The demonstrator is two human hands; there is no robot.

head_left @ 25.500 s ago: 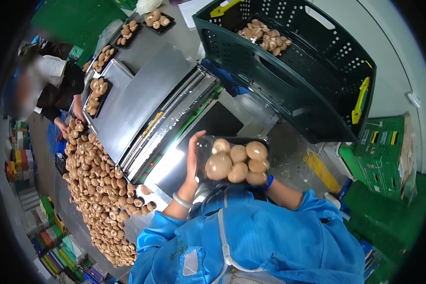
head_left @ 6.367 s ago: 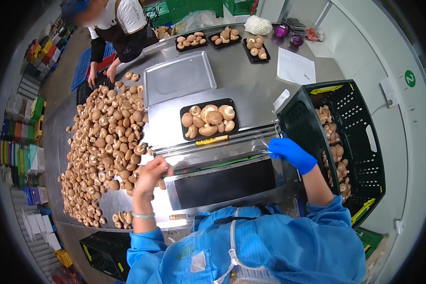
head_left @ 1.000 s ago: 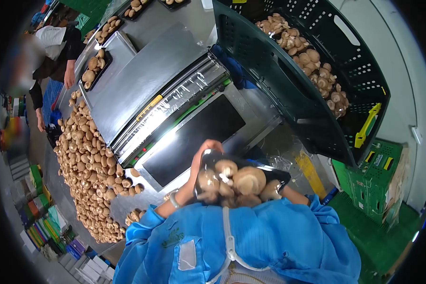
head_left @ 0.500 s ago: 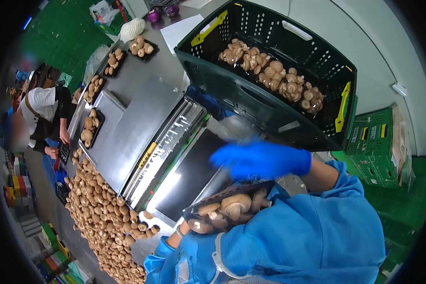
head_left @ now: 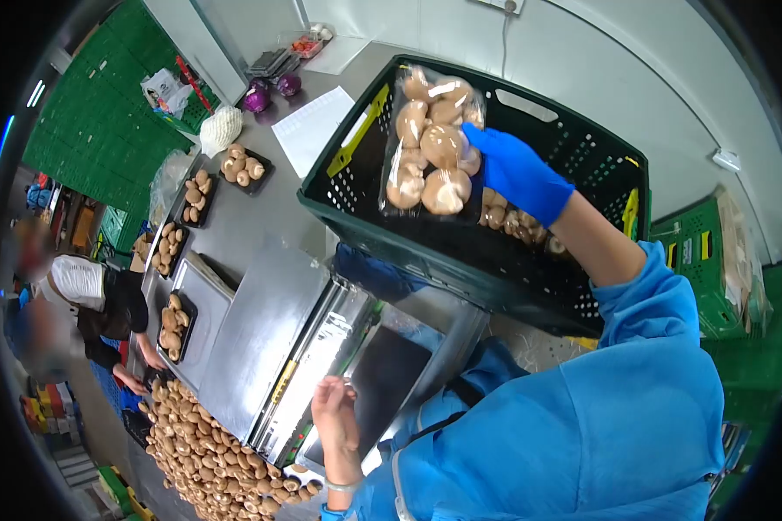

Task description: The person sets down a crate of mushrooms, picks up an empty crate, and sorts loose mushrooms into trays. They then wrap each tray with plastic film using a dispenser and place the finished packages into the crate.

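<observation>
— What was the grip of the right hand (head_left: pixel 513 169) doing?

— It was closed, in a blue glove, on the right edge of a film-wrapped pack of mushrooms (head_left: pixel 430 143), which it held up, tilted, above the open crate (head_left: pixel 460 252).

— Was the pack down inside?

— No. It hung over the crate's far left part, clear of the other mushrooms (head_left: pixel 517 221) lying in the bottom. I judged this the setting-down step; a next move would call for lowering the pack level past the rim, then letting go.

— And the left hand (head_left: pixel 334 417)?

— Bare, low over the wrapping machine (head_left: pixel 313 347) on the worktop (head_left: pixel 261 217). I couldn't tell whether its grip was open or closed.

— Around that?

— Loose mushrooms (head_left: pixel 204 451) were heaped to the left, filled trays (head_left: pixel 175 321) lay further along, and another person (head_left: pixel 104 304) stood beside them.
</observation>
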